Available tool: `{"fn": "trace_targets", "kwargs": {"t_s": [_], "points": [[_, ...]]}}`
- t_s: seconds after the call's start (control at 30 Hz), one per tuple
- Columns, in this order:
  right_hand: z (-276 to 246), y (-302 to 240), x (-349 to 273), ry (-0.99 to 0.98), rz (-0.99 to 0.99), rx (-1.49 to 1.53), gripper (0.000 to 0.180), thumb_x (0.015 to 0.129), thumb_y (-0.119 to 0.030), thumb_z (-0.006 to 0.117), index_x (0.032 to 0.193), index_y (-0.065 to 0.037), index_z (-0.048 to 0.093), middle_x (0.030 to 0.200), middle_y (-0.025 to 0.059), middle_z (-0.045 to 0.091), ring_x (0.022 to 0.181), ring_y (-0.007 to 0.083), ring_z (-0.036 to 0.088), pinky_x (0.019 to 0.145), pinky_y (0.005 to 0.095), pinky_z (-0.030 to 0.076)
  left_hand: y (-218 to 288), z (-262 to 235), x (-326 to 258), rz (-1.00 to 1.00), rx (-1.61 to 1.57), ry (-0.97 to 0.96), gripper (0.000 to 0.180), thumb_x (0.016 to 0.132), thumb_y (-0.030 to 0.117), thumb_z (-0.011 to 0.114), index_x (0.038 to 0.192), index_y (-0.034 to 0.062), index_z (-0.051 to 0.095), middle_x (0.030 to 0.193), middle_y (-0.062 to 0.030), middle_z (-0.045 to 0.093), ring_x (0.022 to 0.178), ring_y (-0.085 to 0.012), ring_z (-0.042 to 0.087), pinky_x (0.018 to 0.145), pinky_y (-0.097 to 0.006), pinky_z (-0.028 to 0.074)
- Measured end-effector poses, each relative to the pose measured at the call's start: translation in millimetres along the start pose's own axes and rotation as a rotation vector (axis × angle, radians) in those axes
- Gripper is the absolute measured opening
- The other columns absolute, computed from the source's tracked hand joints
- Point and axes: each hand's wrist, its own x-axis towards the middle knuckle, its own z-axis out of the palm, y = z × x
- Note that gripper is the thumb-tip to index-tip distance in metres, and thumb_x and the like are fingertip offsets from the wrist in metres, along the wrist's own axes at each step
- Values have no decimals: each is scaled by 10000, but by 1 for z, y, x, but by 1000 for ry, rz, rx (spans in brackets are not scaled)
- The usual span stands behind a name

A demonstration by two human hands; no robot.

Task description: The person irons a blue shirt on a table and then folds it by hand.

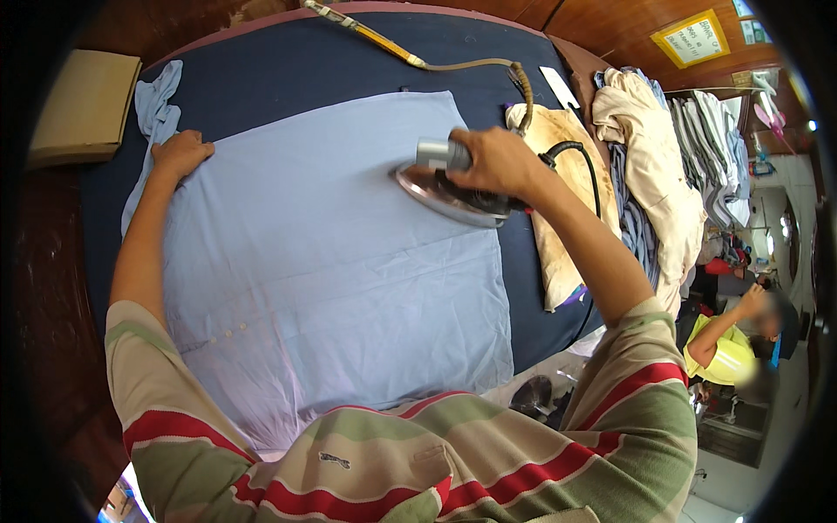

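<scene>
The iron (449, 200) was gripped by the right hand (495, 161) over the cloth (340, 192), which was spread between both hands and bodyward of them. The left hand (181, 155) was laid at its edge; whether fabric was pinched could not be told. Creases might be pressed in if wrinkles bodyward of the right hand were overrun unsmoothed.

The shirt (366, 449) has broad beige and muted green bands and red stripes (305, 500) edged in white, with a small dark emblem (334, 460) on the front. The short sleeves (645, 383) match; left hand (181, 155) and right hand (501, 159) are bare.
</scene>
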Motion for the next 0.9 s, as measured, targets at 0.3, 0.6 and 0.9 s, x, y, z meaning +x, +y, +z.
{"fn": "trace_targets", "kwargs": {"t_s": [0.3,0.6,0.9], "points": [[-12,53,99,192,120,10,500,661,-377,678,1054,-71,636,958,183,655,908,336,622,809,394,481,115,80,-84,373,-188,632,452,758,85,554,1206,146,535,1200,-61,564,1117,-229,512,926,-493,338],[-10,47,79,107,-193,152,487,647,-370,687,990,-31,619,899,208,649,860,349,624,772,401,482,299,102,-241,473,-369,379,285,764,165,598,1045,125,606,894,-27,582,879,-184,540,867,-464,331],[7,-51,15,-224,-535,32,477,680,-363,691,998,-28,571,777,209,635,763,374,619,679,433,482,295,124,-284,485,-539,604,102,740,87,599,836,123,605,644,-9,547,599,-178,559,680,-319,425]]}}
